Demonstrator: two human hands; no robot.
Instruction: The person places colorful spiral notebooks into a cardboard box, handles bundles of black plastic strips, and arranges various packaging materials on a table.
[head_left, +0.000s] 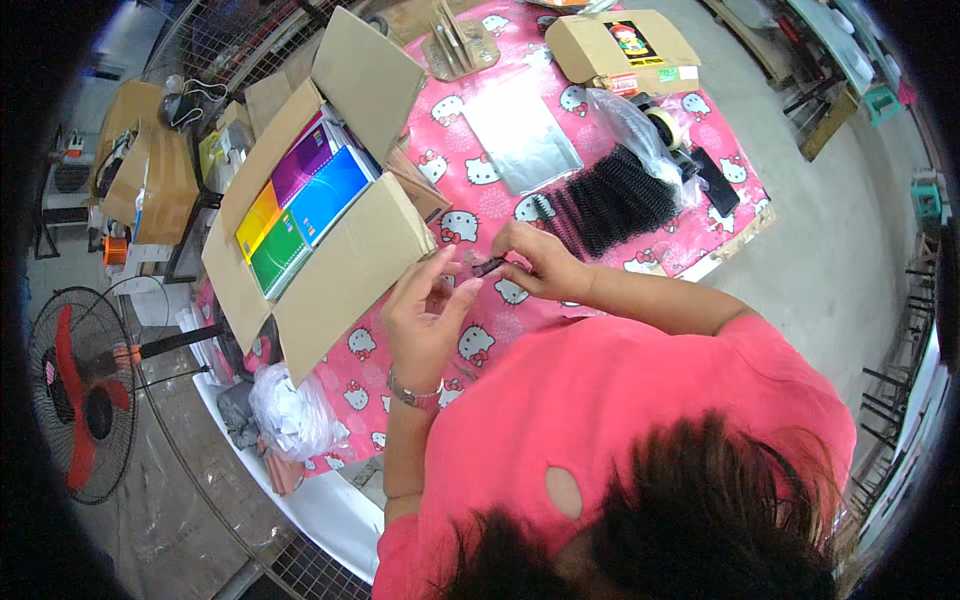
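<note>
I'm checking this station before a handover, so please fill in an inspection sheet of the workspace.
Surface: pink patterned tablecloth.
Job's things: small dark piece in the right hand; black coils lying nearby on the tablecloth.
Clutter: open carton of colourful notebooks, stuffed plastic bag, tape roll, flat black slab.
Hands: right hand's fingers pinch the piece; left hand close beside it, contact unclear.
Cables: white cord beyond the carton; thin black cord by the fan.
Surroundings: red-bladed fan, grey floor, teal stool.

Up and to the right of the open box (pixel 345 275), a closed box (pixel 578 50) bears a black picture label (pixel 631 42), a red-and-white lettered sticker (pixel 623 84) and a green sticker (pixel 668 74), all too small to read surely.
</note>
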